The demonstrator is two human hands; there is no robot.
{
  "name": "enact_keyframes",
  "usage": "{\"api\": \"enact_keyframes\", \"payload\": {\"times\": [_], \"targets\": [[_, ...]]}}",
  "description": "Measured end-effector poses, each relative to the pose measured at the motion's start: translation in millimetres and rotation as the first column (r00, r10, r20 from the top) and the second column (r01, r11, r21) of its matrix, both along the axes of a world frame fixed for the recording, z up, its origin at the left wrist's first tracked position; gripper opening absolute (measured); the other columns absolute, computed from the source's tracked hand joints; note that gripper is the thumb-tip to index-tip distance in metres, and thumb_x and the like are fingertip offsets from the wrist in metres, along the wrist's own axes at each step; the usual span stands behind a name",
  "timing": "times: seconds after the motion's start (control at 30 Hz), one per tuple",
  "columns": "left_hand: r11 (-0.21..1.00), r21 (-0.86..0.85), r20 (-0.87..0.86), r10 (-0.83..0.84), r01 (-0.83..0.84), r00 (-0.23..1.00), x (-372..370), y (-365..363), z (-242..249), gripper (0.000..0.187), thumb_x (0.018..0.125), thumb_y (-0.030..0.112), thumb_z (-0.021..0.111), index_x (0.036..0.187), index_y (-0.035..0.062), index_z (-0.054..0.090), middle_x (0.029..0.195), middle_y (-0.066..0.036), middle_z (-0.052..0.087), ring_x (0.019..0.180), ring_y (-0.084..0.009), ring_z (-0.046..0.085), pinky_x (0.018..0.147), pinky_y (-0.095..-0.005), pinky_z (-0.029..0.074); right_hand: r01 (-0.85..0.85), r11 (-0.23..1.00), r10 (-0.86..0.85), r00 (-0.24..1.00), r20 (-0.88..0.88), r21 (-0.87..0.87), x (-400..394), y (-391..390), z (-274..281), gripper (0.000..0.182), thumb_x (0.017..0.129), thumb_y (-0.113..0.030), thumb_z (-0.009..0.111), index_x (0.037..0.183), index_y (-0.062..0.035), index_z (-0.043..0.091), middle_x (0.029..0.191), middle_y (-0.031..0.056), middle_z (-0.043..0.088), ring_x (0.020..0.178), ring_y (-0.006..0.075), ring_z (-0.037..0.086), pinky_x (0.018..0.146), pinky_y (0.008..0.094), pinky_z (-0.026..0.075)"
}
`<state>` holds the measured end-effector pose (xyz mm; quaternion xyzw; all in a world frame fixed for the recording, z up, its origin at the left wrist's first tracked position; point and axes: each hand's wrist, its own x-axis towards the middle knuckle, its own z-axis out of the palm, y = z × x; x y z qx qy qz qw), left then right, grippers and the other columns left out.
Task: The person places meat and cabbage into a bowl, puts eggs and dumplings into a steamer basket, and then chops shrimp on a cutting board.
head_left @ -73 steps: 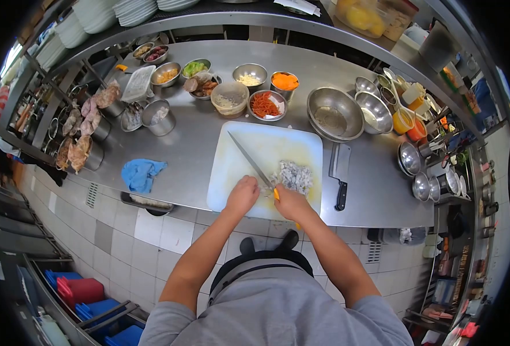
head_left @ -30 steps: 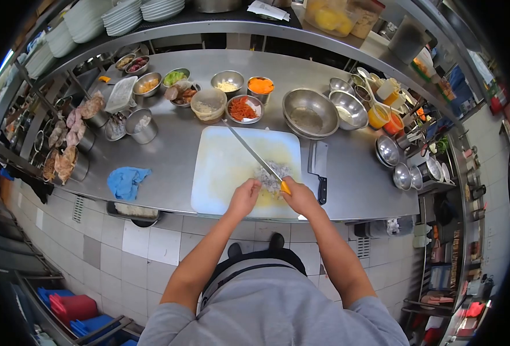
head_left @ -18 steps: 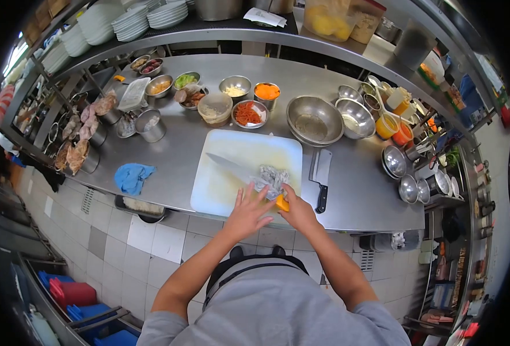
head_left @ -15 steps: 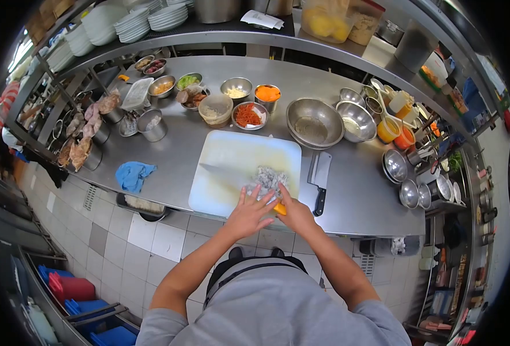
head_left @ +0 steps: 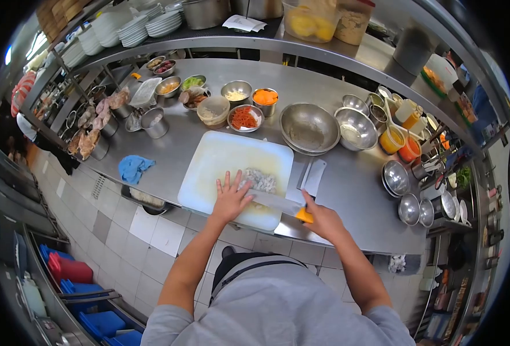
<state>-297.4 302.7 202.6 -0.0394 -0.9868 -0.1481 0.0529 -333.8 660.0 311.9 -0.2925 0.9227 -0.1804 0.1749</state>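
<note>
The knife (head_left: 278, 202) has swung from upright chopping to lying flat and low, its blade now beside the chopped pile (head_left: 259, 180) on the white board (head_left: 220, 161). The right hand (head_left: 322, 217) grips its orange handle; the left hand (head_left: 230, 197) rests open, fingers spread, against the pile, so chopping has given way to gathering.

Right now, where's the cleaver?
Head view: the cleaver lies flat on the steel counter, just right of the white cutting board, in front of the large steel bowl.
</note>
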Motion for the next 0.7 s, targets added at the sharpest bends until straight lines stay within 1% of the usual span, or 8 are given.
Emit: {"api": "enact_keyframes", "payload": {"times": [0.13, 0.2, 0.3, 0.37, 0.43, 0.53, 0.6, 0.7], "targets": [[0.989, 0.073, -0.051, 0.131, -0.127, 0.990, -13, -13, -11, 0.052, 0.108, 0.046, 0.053, 0.154, 0.0223, 0.057, 0.176, -0.013, 0.023, 0.161, -0.0467, 0.017, 0.126, -0.0688, 0.016, 0.060, 0.998, -0.060, 0.997, 0.058, -0.001, -2, 69, 32, 0.111, 0.080, -0.017, 0.085, 0.170, -0.0226, 0.022, 0.114, 0.0190, 0.076, 0.102, 0.0386, 0.073, 0.090, 0.0460, 0.059], [0.890, 0.440, -0.230, 0.240, -0.119, 0.943, -22, -20, -9, 0.043, 0.106, 0.032, 0.059, 0.145, 0.0151, 0.064, 0.160, -0.017, 0.050, 0.147, -0.0413, 0.045, 0.120, -0.0590, 0.033, 0.194, 0.970, -0.159, 0.962, 0.223, -0.145, -1, 92, 38, 0.105, 0.080, -0.016, 0.085, 0.169, -0.0214, 0.030, 0.106, 0.0183, 0.074, 0.095, 0.0362, 0.072, 0.090, 0.0412, 0.058], [0.888, 0.448, -0.251, 0.238, -0.106, 0.938, -25, -10, 6, 0.033, 0.102, 0.022, 0.064, 0.131, 0.0103, 0.071, 0.132, -0.016, 0.069, 0.121, -0.0359, 0.063, 0.106, -0.0523, 0.043, 0.297, 0.906, -0.136, 0.880, 0.455, -0.303, 0, 97, 15, 0.075, 0.089, -0.012, 0.079, 0.157, -0.0118, 0.047, 0.098, 0.0091, 0.070, 0.082, 0.0213, 0.067, 0.078, 0.0318, 0.057], [0.894, 0.431, -0.199, 0.224, -0.120, 0.954, -27, 5, 19, 0.030, 0.101, 0.022, 0.065, 0.127, 0.0106, 0.073, 0.125, -0.016, 0.071, 0.114, -0.0353, 0.065, 0.103, -0.0518, 0.043, 0.410, 0.786, -0.002, 0.749, 0.662, -0.462, 3, 81, -15, 0.044, 0.100, -0.011, 0.070, 0.141, -0.0071, 0.055, 0.094, 0.0037, 0.067, 0.071, 0.0108, 0.061, 0.063, 0.0266, 0.052], [0.902, 0.410, -0.149, 0.215, -0.138, 0.965, -30, 16, 22, 0.027, 0.100, 0.022, 0.066, 0.123, 0.0109, 0.074, 0.118, -0.015, 0.072, 0.108, -0.0347, 0.067, 0.100, -0.0513, 0.043, 0.529, 0.716, 0.051, 0.611, 0.790, -0.456, 6, 47, -34, 0.038, 0.103, -0.012, 0.066, 0.139, -0.0081, 0.054, 0.091, 0.0046, 0.066, 0.065, 0.0114, 0.060, 0.059, 0.0270, 0.050], [0.922, 0.300, -0.047, 0.272, -0.247, 0.961, -29, 26, 16, 0.024, 0.100, 0.023, 0.067, 0.120, 0.0120, 0.076, 0.116, -0.014, 0.073, 0.113, -0.0335, 0.065, 0.101, -0.0499, 0.043, 0.546, 0.682, 0.081, 0.605, 0.792, -0.487, 7, 0, -64, 0.030, 0.104, -0.008, 0.059, 0.134, -0.0072, 0.054, 0.090, 0.0046, 0.067, 0.063, 0.0106, 0.060, 0.055, 0.0271, 0.049], [0.978, 0.142, -0.215, 0.181, -0.153, 0.960, -23, 30, 11, 0.025, 0.099, 0.024, 0.068, 0.119, 0.0119, 0.075, 0.115, -0.011, 0.073, 0.119, -0.0326, 0.062, 0.102, -0.0506, 0.042, 0.583, 0.655, 0.090, 0.572, 0.816, -0.481, 6, -20, -69, 0.030, 0.105, -0.009, 0.059, 0.135, -0.0074, 0.053, 0.089, 0.0047, 0.066, 0.063, 0.0111, 0.060, 0.055, 0.0272, 0.049], [0.954, 0.284, -0.197, 0.161, -0.101, 0.967, -22, 28, 14, 0.025, 0.097, 0.019, 0.069, 0.119, 0.0113, 0.075, 0.121, -0.009, 0.072, 0.125, -0.0335, 0.058, 0.104, -0.0509, 0.041, 0.651, 0.597, 0.085, 0.529, 0.844, -0.468, -1, -36, -69, 0.031, 0.105, -0.010, 0.059, 0.136, -0.0075, 0.053, 0.088, 0.0051, 0.066, 0.062, 0.0121, 0.060, 0.055, 0.0275, 0.049]]}}
